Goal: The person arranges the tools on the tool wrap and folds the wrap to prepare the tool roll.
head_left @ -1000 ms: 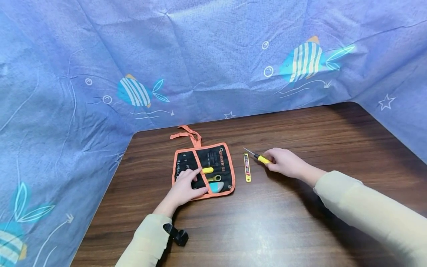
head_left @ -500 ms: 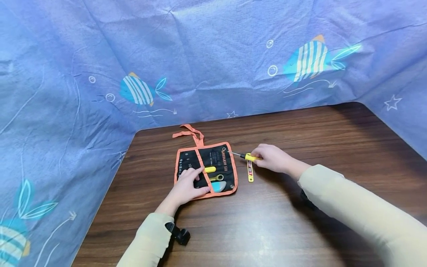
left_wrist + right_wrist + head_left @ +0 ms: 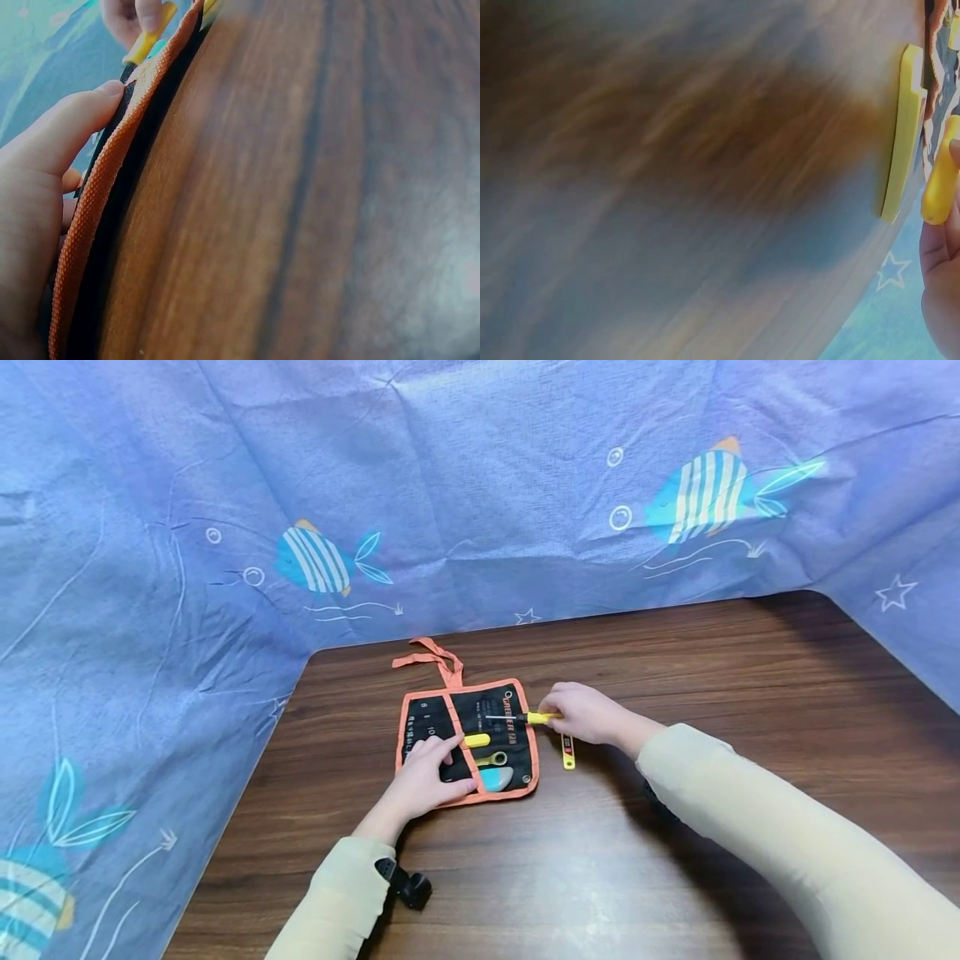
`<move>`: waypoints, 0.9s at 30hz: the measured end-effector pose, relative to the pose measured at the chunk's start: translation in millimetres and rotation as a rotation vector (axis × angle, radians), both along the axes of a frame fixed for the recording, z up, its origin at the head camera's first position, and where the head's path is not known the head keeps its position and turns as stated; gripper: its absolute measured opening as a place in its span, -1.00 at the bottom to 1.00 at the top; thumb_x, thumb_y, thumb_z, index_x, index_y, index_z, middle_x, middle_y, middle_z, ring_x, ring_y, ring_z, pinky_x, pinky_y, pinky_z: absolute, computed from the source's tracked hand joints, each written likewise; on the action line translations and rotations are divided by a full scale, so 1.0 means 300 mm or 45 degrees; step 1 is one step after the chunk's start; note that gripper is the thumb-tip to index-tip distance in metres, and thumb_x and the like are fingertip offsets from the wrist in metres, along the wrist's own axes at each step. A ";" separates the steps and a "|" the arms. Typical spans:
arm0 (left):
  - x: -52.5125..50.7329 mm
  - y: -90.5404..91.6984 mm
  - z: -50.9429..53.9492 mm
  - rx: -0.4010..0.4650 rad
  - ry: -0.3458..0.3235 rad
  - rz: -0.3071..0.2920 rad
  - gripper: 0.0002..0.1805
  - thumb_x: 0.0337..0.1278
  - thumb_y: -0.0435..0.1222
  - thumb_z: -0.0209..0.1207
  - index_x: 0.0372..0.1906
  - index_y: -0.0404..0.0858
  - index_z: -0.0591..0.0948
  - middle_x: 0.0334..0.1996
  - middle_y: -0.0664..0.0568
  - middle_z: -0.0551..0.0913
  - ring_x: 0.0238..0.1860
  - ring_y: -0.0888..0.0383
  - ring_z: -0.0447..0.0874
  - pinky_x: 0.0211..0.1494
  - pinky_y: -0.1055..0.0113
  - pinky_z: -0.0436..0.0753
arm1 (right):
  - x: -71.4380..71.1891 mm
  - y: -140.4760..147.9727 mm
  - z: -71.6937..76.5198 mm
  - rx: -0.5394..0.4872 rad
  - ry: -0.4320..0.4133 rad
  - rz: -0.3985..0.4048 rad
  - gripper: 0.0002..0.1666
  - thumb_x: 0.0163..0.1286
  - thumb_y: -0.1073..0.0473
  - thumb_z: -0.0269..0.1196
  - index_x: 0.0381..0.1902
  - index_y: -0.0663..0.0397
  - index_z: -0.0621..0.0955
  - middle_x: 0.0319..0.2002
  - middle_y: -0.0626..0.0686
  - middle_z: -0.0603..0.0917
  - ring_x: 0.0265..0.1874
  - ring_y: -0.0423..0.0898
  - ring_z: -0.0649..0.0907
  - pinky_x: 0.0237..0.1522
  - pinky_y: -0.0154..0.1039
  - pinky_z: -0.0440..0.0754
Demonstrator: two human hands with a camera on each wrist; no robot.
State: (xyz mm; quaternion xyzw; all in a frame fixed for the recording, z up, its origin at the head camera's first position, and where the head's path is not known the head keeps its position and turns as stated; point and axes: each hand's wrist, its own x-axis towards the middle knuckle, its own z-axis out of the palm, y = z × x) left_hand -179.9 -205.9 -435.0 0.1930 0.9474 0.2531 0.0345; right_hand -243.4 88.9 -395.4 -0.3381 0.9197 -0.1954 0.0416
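A black tool pouch [image 3: 491,706] with orange trim lies flat on the table, its pockets holding a yellow-handled tool [image 3: 477,740], a wrench [image 3: 497,759] and a teal-and-grey tool [image 3: 496,778]. My left hand [image 3: 422,782] rests on the pouch's left part, fingers spread and relaxed. My right hand [image 3: 581,712] pinches the yellow handle of a screwdriver [image 3: 537,717], whose shaft points left over the pouch's upper right part. In the right wrist view the yellow handle [image 3: 940,184] shows between the fingers. Partly under the right hand lies a flat yellow strip [image 3: 568,753].
Orange ties [image 3: 438,657] extend from the pouch's far edge. The brown wooden table [image 3: 675,652] meets a blue fish-patterned cloth [image 3: 480,502] at its back and sides. A black wrist camera [image 3: 408,886] sits on the left wrist.
My right hand has moved left with the screwdriver, bringing its shaft from beside the yellow strip to over the pouch. My left hand has stayed on the pouch.
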 end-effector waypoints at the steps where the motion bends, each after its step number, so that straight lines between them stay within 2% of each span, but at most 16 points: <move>1: 0.000 0.000 -0.001 0.002 -0.001 -0.002 -0.17 -0.08 0.15 0.28 0.33 -0.10 0.37 -0.31 0.20 0.40 -0.21 0.20 0.33 -0.04 0.16 0.37 | -0.002 -0.007 0.000 -0.001 -0.003 0.008 -0.82 0.28 0.24 0.23 -0.17 0.13 0.67 -0.29 -0.03 0.56 -0.30 -0.12 0.52 -0.17 -0.11 0.50; 10: -0.004 -0.001 -0.002 0.007 0.010 -0.003 -0.16 -0.08 0.16 0.27 0.33 -0.11 0.38 -0.32 0.20 0.40 -0.22 0.20 0.33 -0.02 0.12 0.36 | -0.036 -0.080 0.004 0.037 -0.054 0.062 -0.79 0.30 0.23 0.21 -0.13 0.12 0.67 -0.23 0.01 0.59 -0.18 -0.05 0.54 -0.07 -0.08 0.49; 15: -0.008 0.001 -0.006 -0.012 0.000 -0.018 -0.16 -0.06 0.17 0.26 0.34 -0.11 0.37 -0.31 0.19 0.40 -0.23 0.21 0.35 0.04 0.12 0.35 | -0.055 -0.120 0.008 0.077 -0.050 0.126 -0.77 0.31 0.26 0.21 -0.09 0.12 0.67 -0.16 0.03 0.62 -0.10 -0.03 0.55 0.04 -0.05 0.40; 23: -0.008 -0.002 -0.005 -0.002 0.007 -0.014 -0.17 -0.07 0.15 0.27 0.33 -0.10 0.38 -0.32 0.20 0.39 -0.25 0.21 0.33 -0.14 0.21 0.37 | -0.058 -0.174 0.004 0.082 -0.036 0.178 -0.78 0.31 0.24 0.21 -0.10 0.10 0.66 -0.15 0.02 0.61 -0.08 -0.05 0.53 0.07 -0.07 0.37; 27: -0.006 -0.002 -0.004 -0.005 -0.004 -0.008 -0.17 -0.07 0.15 0.28 0.33 -0.10 0.37 -0.32 0.20 0.39 -0.25 0.22 0.33 -0.12 0.22 0.37 | -0.059 -0.199 -0.006 0.081 -0.011 0.177 -0.78 0.32 0.23 0.22 -0.09 0.08 0.66 -0.14 0.01 0.62 -0.07 -0.05 0.53 0.10 -0.08 0.35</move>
